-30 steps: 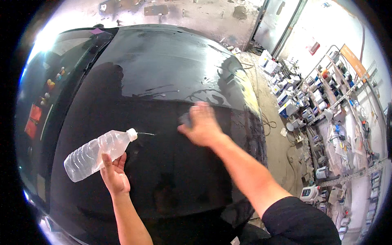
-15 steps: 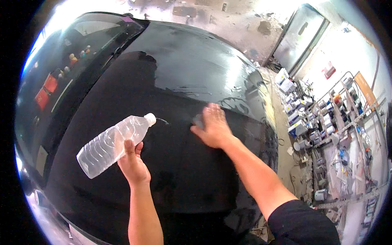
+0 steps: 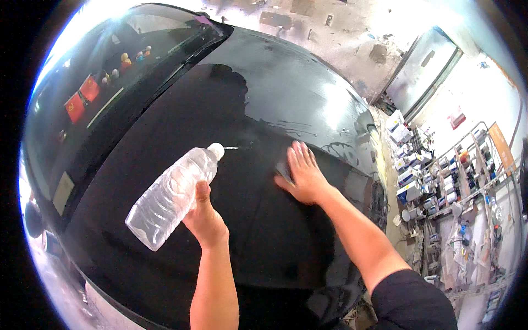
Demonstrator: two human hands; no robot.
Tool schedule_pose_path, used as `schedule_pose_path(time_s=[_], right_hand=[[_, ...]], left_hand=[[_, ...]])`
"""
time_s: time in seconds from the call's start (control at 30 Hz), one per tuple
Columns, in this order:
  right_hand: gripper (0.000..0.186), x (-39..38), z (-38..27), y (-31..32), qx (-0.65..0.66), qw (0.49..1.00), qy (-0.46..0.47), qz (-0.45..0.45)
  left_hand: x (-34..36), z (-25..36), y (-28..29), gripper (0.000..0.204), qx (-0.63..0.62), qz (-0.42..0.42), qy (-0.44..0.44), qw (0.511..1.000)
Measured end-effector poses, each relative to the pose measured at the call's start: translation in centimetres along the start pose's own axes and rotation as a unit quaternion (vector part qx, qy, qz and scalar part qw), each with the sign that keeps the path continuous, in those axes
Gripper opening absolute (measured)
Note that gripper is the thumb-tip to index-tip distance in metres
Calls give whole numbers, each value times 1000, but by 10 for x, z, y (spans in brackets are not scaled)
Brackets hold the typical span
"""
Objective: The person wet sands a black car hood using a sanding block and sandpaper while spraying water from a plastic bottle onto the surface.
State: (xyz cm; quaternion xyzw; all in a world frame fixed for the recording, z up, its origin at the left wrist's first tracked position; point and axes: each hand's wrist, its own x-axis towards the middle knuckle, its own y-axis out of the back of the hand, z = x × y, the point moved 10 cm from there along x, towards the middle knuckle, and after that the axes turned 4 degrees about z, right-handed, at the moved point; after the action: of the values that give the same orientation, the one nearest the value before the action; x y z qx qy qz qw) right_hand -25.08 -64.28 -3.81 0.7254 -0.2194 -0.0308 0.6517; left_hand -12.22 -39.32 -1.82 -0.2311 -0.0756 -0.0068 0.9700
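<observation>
My left hand (image 3: pixel 201 217) grips a clear plastic bottle (image 3: pixel 168 198), tilted over the black car hood (image 3: pixel 143 242), with a thin stream coming from its white cap. To the right of the bottle, my right hand (image 3: pixel 302 179) lies palm down over a small grey pad (image 3: pixel 282 171), pressing it on the hood. Part of the pad is hidden under my fingers. The hood has a matt dark area around my hands and a glossier, streaked wet area toward the far side.
The windscreen (image 3: pixel 132 49) is at left, with small figures and red flags behind it. At right stand a metal rack (image 3: pixel 462 187) crowded with tins and supplies, stacked boxes (image 3: pixel 407 176) and a pale wall with a metal door (image 3: pixel 418 71).
My left hand and the bottle have moved right and upward in the view, still pouring. My right hand has shifted right with the pad. The view of the hood has turned somewhat.
</observation>
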Motion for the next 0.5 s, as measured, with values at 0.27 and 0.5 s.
schedule_pose_path(time_s=[0.27, 0.5], right_hand=[[100, 122, -110, -15, 35, 990, 131, 44], [98, 40, -39, -14, -41, 995, 84, -32]], left_hand=[[2, 7, 1, 61, 11, 23, -49, 998], [1, 9, 7, 60, -3, 51, -4, 999]])
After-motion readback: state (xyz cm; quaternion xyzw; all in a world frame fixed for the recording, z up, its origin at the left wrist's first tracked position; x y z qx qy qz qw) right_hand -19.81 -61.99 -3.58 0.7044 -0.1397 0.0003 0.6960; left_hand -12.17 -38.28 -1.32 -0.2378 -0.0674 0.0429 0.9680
